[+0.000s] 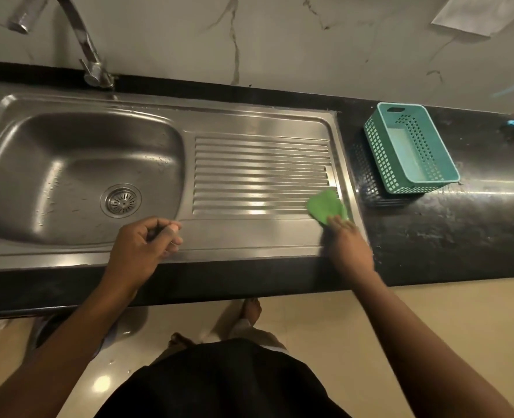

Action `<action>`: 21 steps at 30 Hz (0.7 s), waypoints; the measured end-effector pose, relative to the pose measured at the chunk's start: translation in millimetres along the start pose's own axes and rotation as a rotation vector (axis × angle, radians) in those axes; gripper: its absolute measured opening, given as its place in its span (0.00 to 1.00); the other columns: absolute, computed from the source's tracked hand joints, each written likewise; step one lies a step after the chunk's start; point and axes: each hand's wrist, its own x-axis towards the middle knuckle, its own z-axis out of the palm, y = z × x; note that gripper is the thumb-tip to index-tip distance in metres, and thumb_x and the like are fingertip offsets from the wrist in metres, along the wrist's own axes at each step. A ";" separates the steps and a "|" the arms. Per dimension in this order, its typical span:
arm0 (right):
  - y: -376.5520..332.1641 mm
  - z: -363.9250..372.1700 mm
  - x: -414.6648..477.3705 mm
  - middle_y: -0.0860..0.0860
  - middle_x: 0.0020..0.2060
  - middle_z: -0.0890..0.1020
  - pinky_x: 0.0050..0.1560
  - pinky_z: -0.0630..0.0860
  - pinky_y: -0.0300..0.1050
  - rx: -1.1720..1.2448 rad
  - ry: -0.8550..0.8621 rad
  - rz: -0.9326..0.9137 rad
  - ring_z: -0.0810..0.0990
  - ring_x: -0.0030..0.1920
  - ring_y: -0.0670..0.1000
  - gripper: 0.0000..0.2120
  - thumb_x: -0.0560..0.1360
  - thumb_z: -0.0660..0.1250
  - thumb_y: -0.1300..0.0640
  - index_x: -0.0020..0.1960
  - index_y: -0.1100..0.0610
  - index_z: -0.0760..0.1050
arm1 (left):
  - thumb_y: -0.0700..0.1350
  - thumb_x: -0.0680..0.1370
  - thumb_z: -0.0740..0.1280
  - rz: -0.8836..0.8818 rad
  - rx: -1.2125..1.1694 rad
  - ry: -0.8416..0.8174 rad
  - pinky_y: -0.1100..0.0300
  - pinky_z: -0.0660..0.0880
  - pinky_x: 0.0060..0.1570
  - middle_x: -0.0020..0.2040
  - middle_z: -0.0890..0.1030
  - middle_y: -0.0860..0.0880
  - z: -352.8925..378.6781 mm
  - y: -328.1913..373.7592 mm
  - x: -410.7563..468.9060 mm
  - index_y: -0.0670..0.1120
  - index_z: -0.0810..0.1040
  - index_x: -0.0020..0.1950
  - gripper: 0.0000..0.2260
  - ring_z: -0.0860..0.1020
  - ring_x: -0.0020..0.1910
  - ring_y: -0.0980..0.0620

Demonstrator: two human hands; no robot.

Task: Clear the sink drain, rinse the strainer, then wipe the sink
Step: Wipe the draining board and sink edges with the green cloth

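A steel sink (pixel 14 164) fills the left of the view, with a ribbed drainboard (pixel 258 173) to its right. The round strainer (pixel 121 200) sits in the drain at the bowl's bottom. My right hand (pixel 347 242) presses a green cloth (pixel 325 206) on the drainboard's front right corner; the hand is blurred. My left hand (pixel 142 247) rests on the sink's front rim, fingers curled shut, with nothing visible in it.
A curved tap (pixel 83 43) rises behind the bowl at the back left. A teal plastic basket (pixel 412 146) stands on the black counter (pixel 460 230) right of the sink. The marble wall runs behind. My feet and the tiled floor show below the counter edge.
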 end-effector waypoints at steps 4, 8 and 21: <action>-6.2 6.2 -8.9 0.58 0.63 0.82 0.59 0.79 0.60 0.010 0.071 0.058 0.79 0.61 0.63 0.15 0.77 0.61 0.69 0.60 0.60 0.77 | 0.44 0.83 0.70 -0.001 -0.004 0.029 0.65 0.80 0.39 0.43 0.89 0.51 -8.6 -5.6 -3.1 0.54 0.87 0.52 0.07 0.87 0.39 0.55; -69.8 32.0 -42.1 0.54 0.65 0.83 0.63 0.78 0.57 0.040 0.124 0.018 0.78 0.64 0.61 0.12 0.81 0.64 0.61 0.63 0.54 0.78 | 0.45 0.83 0.70 -0.016 -0.029 0.063 0.64 0.80 0.40 0.43 0.89 0.51 -20.9 -11.9 -4.2 0.55 0.87 0.52 0.07 0.87 0.40 0.54; -287.3 70.1 -74.6 0.49 0.69 0.82 0.70 0.70 0.51 0.170 -0.175 -0.694 0.74 0.68 0.55 0.25 0.77 0.64 0.64 0.72 0.50 0.78 | 0.44 0.82 0.71 -0.023 -0.102 0.262 0.67 0.81 0.36 0.39 0.89 0.50 -88.1 -18.8 -4.0 0.53 0.87 0.48 0.07 0.85 0.35 0.56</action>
